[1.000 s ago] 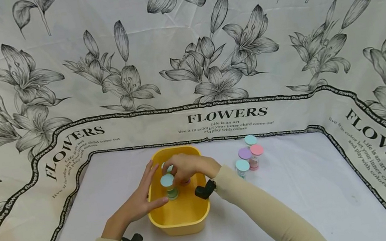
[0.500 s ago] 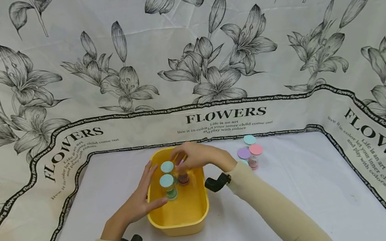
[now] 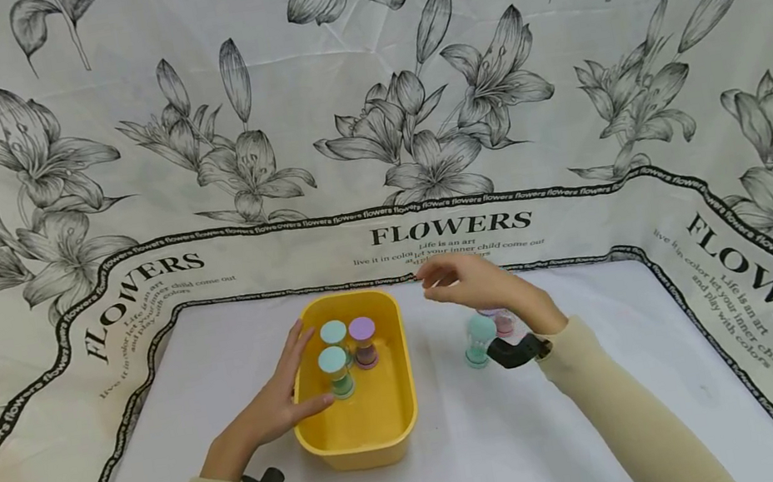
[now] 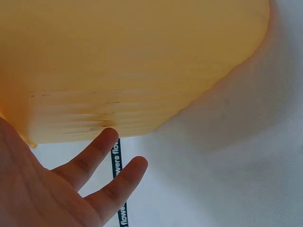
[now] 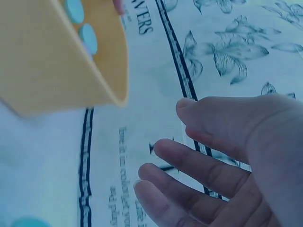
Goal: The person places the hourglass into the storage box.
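Observation:
A yellow tub (image 3: pixel 362 450) stands on the white cloth. Inside it, towards the back, are three upright sand timers: two with light blue caps (image 3: pixel 334 360), (image 3: pixel 333 332) and one with a purple cap (image 3: pixel 362 329). My left hand (image 3: pixel 271 402) rests along the tub's left side, fingers spread and thumb reaching over the rim. The left wrist view shows the hand's fingers (image 4: pixel 118 184) straight beside the tub's wall (image 4: pixel 142 61). My right hand (image 3: pixel 472 282) hovers right of the tub, fingers loosely bent and holding nothing, as the right wrist view confirms.
Below my right wrist stands a teal sand timer (image 3: pixel 478 349) on the cloth, with a pink one (image 3: pixel 504 325) behind it. The hand and wrist hide part of this group. A flower-printed curtain (image 3: pixel 410 102) rises behind the table's back edge.
My right hand has let go of the purple sand timer inside the tub, lifted out and moved right towards the timers on the table. My left hand has stayed in place.

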### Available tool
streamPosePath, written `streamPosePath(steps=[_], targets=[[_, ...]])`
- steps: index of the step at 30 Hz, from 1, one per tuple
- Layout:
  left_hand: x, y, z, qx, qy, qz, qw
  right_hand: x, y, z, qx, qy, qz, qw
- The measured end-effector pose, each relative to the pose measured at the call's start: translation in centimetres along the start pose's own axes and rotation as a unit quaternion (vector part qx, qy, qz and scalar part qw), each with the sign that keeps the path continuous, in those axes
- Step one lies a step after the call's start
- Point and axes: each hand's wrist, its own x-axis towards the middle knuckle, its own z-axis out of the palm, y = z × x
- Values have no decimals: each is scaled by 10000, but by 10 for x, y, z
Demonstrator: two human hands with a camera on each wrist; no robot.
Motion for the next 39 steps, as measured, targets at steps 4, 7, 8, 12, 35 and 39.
streamPosePath(steps=[4,7,8,12,35,39], targets=[[0,1,-1,-21,-20,-23,10000,-18,15,-6,-126,292,145,9994],[0,2,-1,-34,-26,-30,10000,-31,25,-5,-46,413,373,9984],[0,2,-1,-46,-28,-25,10000,-35,28,-5,-12,451,477,9978],[1,2,0,-83,-36,-46,9999,-50,40,0,-3,706,863,9938],[0,5,-2,-71,4,19,10000,-85,72,33,164,958,2157,9716],[0,5,-1,-79,-2,-37,10000,-84,77,40,224,941,2105,9728]])
